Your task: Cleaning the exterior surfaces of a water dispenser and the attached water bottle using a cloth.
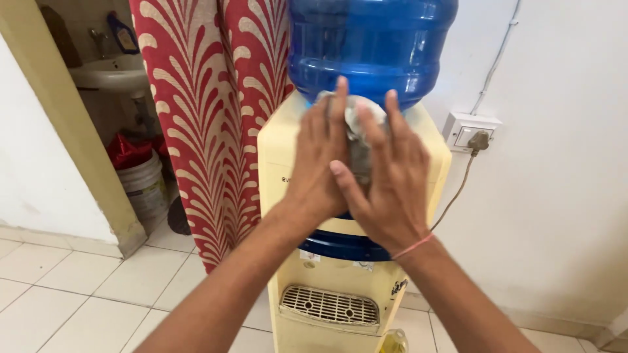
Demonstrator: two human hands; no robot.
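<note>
A cream water dispenser (281,157) stands against the wall with a large blue water bottle (373,46) upside down on top. Both my hands are raised in front of its upper part, holding a crumpled grey-white cloth (356,124) between them. My left hand (317,163) has its fingers pressed flat against the cloth from the left. My right hand (386,183), with a pink thread around the wrist, overlaps it from the right, thumb crossing the left hand. The cloth sits near the bottle's neck; whether it touches the dispenser is hidden.
A red and cream patterned curtain (209,111) hangs left of the dispenser. Behind it an open doorway shows a white washbasin (111,75) and a white bucket (144,186). A wall socket (472,134) with a plugged cable is on the right. The drip grille (330,306) is below.
</note>
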